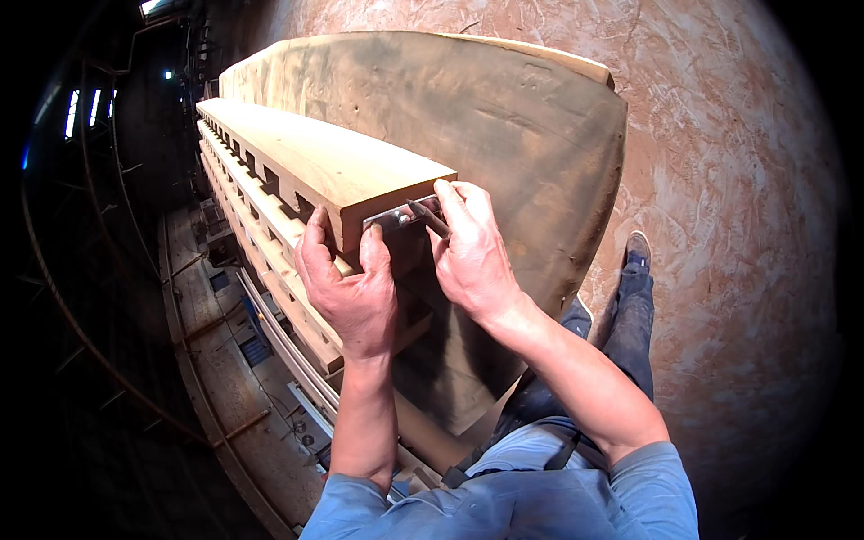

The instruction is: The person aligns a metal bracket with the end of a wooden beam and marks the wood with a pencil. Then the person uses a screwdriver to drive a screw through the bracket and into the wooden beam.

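The left hand (346, 288) presses a small metal plate (396, 216) flat against the beam's (315, 157) end face, thumb and fingers clamped around the beam's corner. The right hand (468, 252) is closed on a dark pencil (427, 216), its tip on the plate. If the left hand's pressure slackens, I judge the plate could slide and the mark land off; the pencil could also skid on smooth metal. The beam is pale, squared wood with notches along its side, lying over a broad grey slab (504, 135).
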`<state>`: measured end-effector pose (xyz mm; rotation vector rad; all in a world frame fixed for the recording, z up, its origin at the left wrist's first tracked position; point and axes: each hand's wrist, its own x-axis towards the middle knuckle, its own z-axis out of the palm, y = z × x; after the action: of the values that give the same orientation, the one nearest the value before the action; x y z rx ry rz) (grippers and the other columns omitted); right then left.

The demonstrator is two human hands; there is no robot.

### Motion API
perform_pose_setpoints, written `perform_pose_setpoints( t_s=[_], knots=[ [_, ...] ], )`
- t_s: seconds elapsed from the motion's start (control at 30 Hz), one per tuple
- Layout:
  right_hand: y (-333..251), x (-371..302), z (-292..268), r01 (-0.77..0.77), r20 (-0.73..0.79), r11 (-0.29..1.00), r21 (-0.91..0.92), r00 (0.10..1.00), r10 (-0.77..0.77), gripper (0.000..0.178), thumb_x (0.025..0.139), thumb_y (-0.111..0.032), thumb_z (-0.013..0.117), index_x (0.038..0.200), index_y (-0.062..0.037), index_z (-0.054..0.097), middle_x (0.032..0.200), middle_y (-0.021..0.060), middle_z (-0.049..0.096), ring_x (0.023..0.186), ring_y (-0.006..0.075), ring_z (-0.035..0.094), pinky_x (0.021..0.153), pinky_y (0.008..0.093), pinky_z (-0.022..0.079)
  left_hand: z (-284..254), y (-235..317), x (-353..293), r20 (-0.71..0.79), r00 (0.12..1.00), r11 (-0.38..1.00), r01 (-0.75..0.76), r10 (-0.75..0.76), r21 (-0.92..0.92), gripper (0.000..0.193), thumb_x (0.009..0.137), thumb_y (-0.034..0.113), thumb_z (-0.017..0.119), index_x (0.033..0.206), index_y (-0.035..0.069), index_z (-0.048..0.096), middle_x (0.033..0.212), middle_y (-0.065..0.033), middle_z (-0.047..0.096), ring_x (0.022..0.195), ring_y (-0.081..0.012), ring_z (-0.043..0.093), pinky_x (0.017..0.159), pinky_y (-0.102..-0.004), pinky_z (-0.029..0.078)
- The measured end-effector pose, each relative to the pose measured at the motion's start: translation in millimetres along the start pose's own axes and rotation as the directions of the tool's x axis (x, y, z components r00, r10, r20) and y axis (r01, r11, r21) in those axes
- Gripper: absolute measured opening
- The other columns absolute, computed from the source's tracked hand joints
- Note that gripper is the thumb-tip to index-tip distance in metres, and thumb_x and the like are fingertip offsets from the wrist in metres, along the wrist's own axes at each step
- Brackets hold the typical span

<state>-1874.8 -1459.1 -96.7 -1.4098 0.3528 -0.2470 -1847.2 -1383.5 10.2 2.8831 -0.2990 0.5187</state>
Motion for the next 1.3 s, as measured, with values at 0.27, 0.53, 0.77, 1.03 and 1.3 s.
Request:
perform_pose_setpoints(
  t_s=[0.27,0.53,0.77,1.03,1.3],
  knots=[
    [-7,-2,-8,-0.077,0.023,0.994,0.084,0.997,0.075,0.046,0.083,0.003,0.065,0.128,0.0081,0.053,0.123,0.0324,0.058,0.109,0.0474,0.06,0.093,0.0447,0.053,3,-5,0,-0.017,0.999,0.995,0.04,-0.042,-0.086,0.05,0.081,0.003,0.075,0.126,-0.004,0.056,0.109,-0.0153,0.06,0.1,-0.0284,0.061,0.088,-0.0372,0.051],
    [-8,-5,-12,-0.248,0.058,0.911,0.329,0.968,0.242,0.036,0.089,0.0,0.062,0.125,0.0035,0.057,0.12,0.0233,0.063,0.11,0.0404,0.063,0.092,0.0403,0.052,5,-11,-1,-0.028,0.999,0.994,0.019,-0.022,-0.103,0.05,0.081,0.004,0.075,0.126,-0.004,0.056,0.109,-0.0157,0.059,0.102,-0.029,0.06,0.091,-0.0384,0.05],
    [-9,-4,-14,-0.246,0.087,0.874,0.418,0.969,0.232,0.033,0.09,-0.001,0.06,0.124,0.0005,0.059,0.122,0.021,0.064,0.113,0.0387,0.063,0.095,0.0397,0.051,4,-9,-1,-0.015,0.999,0.994,0.041,-0.043,-0.101,0.049,0.082,0.005,0.076,0.126,-0.004,0.056,0.11,-0.0159,0.059,0.104,-0.029,0.059,0.092,-0.0388,0.049],
    [2,-8,-8,-0.219,0.054,0.909,0.354,0.975,0.215,0.039,0.092,-0.006,0.06,0.13,0.0003,0.057,0.123,0.0232,0.063,0.113,0.038,0.063,0.096,0.0395,0.051,3,-9,0,-0.009,0.999,0.996,0.042,-0.043,-0.083,0.049,0.082,0.005,0.075,0.126,-0.004,0.055,0.11,-0.0158,0.058,0.103,-0.029,0.058,0.092,-0.039,0.049],
    [-18,1,-55,-0.655,0.364,0.715,0.244,0.746,0.558,0.033,0.099,-0.025,0.061,0.118,0.0017,0.058,0.085,0.0173,0.067,0.082,0.03,0.067,0.08,0.0406,0.052,7,-8,-2,-0.025,0.998,0.988,0.053,-0.058,-0.144,0.048,0.082,0.004,0.075,0.125,-0.004,0.055,0.112,-0.016,0.057,0.105,-0.0287,0.058,0.093,-0.0381,0.048]
  ],
)
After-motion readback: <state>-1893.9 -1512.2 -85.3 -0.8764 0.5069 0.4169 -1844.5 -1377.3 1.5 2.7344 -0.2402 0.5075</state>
